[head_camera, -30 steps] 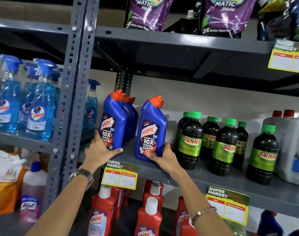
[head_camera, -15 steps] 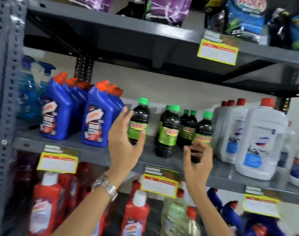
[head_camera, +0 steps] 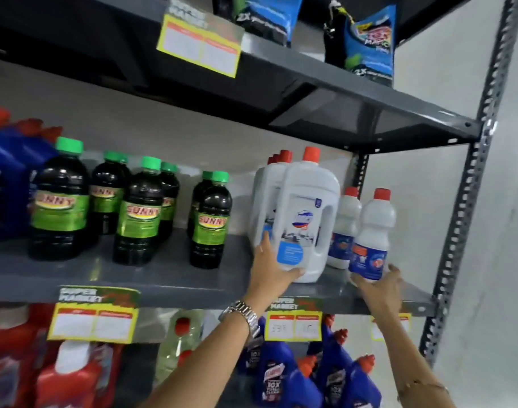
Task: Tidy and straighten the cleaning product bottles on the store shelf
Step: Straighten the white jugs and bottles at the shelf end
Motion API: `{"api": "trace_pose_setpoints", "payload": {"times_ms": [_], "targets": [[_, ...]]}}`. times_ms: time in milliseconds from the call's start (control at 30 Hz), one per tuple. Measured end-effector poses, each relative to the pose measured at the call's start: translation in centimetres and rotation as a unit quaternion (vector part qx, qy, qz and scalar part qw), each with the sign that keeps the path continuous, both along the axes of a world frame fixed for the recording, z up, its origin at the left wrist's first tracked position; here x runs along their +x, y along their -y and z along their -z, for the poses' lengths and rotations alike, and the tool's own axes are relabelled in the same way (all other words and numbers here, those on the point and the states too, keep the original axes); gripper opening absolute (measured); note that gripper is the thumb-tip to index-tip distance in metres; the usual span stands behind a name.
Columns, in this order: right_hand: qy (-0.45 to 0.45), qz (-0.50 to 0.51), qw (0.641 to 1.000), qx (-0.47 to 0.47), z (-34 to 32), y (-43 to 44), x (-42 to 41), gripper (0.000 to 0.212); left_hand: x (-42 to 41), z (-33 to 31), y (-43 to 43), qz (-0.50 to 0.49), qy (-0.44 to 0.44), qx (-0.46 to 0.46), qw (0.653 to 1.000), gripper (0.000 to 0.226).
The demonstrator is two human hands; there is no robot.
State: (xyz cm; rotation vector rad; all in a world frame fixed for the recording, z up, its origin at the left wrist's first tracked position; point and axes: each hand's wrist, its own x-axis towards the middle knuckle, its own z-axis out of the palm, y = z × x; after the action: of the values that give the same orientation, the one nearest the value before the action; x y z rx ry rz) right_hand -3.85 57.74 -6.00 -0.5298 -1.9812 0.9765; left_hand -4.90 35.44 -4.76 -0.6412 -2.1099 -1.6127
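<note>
Left hand (head_camera: 271,267) has its grip wrapped around the lower front corner of the large white jug (head_camera: 306,219), thumb under the base edge, fingers up the left side. Right hand (head_camera: 380,282) cups the base of the small white bottle (head_camera: 371,240), grip closed loosely on it; finger contact at the back is hidden, so how firm that hold is cannot be told.

Landmark: the large white jug, which stands at the front edge of the grey shelf (head_camera: 169,275).

Risks:
- Jug base sits right at the shelf lip. A pull or twist from the low grip could tip it forward off the shelf; it looks tall and probably heavy.
- More white jugs (head_camera: 276,169) stand directly behind it, touching or nearly so. Pushing it back hard could shunt that row.
- The small bottle is just right of the jug, also near the lip, held only at the bottom. It is top-heavy for that hold and could topple outward or knock the second small bottle (head_camera: 344,228) behind it.
- Both hands working at once means no spare hand to catch a fall.

Around:
- Left of the jug, well apart: green-capped dark bottles (head_camera: 139,210) in loose staggered rows, labels not aligned, probably still to be straightened.
- Below the jug: yellow price tag (head_camera: 293,322) on the shelf edge, blue bottles (head_camera: 276,375) on the lower shelf.
- Far right of the jug: perforated upright (head_camera: 464,219), limiting room to shift bottles rightward.
</note>
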Motion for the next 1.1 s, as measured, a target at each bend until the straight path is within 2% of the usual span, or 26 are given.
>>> {"api": "trace_pose_setpoints", "payload": {"times_ms": [133, 367, 700, 1100], "targets": [[0.042, -0.055, 0.997, 0.017, -0.3, -2.0, -0.9, 0.078, -1.2, 0.2, -1.8, -0.041, -0.012, -0.016, 0.999, 0.103], [0.055, -0.069, 0.996, 0.021, -0.6, -3.0, -0.8, 0.076, -1.7, 0.7, -1.9, -0.086, -0.04, -0.022, 0.995, 0.1], [0.044, -0.034, 0.998, 0.038, -0.5, -2.7, -0.9, 0.073, -2.0, 0.6, -2.0, -0.106, -0.032, -0.039, 0.993, 0.103], [0.05, -0.038, 0.997, 0.032, -0.3, -3.3, -0.8, 0.077, -1.8, 0.6, -2.2, -0.098, -0.033, -0.036, 0.994, 0.099]]}}
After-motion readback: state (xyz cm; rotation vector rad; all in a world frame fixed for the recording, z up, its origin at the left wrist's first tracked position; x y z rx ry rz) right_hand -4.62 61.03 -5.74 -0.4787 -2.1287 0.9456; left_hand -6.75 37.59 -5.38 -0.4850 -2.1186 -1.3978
